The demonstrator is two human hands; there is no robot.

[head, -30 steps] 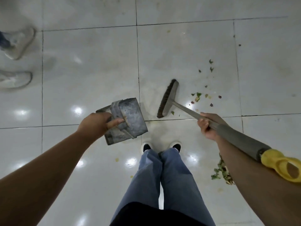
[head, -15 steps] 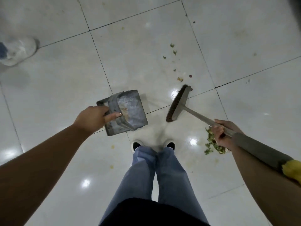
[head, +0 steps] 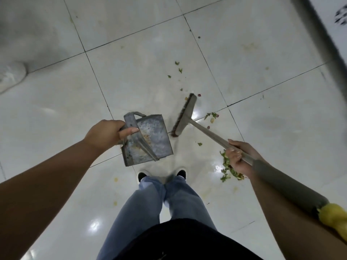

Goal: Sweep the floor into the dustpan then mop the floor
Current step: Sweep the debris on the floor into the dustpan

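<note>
My left hand (head: 106, 133) grips the handle of a grey metal dustpan (head: 150, 136), held above the white tiled floor (head: 56, 113) in front of my feet. My right hand (head: 239, 156) grips the grey shaft of a push broom. The broom head (head: 185, 114) is just right of the dustpan, bristles down at the floor. The shaft ends in a yellow grip (head: 334, 218) at the lower right. A pile of green leaf scraps (head: 228, 169) lies under my right hand. Smaller scraps (head: 211, 115) are scattered beyond the broom head.
My legs in blue jeans (head: 161, 203) and dark-toed shoes stand below the dustpan. Another person's white shoe (head: 11, 76) is at the left edge. A dark skirting line (head: 319, 34) runs along the top right. Yellowish stains (head: 115, 180) mark the tile near my feet.
The view has swung to the right and the floor has shifted left. The broom head has moved up and right, closer to the scattered scraps. The dustpan stays in my left hand.
</note>
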